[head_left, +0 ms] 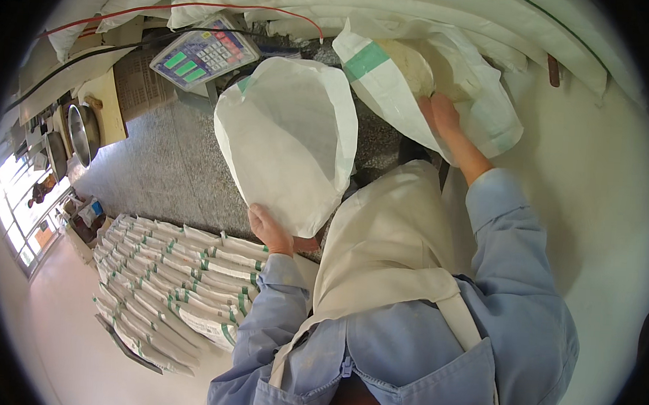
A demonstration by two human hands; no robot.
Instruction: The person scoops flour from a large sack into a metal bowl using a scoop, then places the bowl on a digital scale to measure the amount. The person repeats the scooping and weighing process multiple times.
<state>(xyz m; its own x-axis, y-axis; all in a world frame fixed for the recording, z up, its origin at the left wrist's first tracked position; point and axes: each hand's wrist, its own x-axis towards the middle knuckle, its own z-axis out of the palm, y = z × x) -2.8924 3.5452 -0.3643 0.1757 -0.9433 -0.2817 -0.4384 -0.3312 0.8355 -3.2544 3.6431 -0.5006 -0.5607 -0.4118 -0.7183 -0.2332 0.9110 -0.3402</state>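
My left hand (268, 229) grips the near rim of an open white woven sack (285, 120), which stands with its mouth wide and a pale inside. My right hand (443, 115) reaches into a second white sack (490, 127) with a green band, at the upper right. Its fingers are closed against the edge of a rounded cream-coloured thing (409, 66), perhaps a scoop, whose kind I cannot make out. Pale powdery material shows inside that sack. A digital scale's display panel (204, 53), lit green, stands just behind the left sack.
Several filled white sacks with green bands (181, 276) lie stacked in rows at the left. More filled sacks (481, 9) line the far side. A red cord (203, 5) crosses above the scale. A metal bowl (83, 135) stands at the far left, past the grey speckled floor (164, 172).
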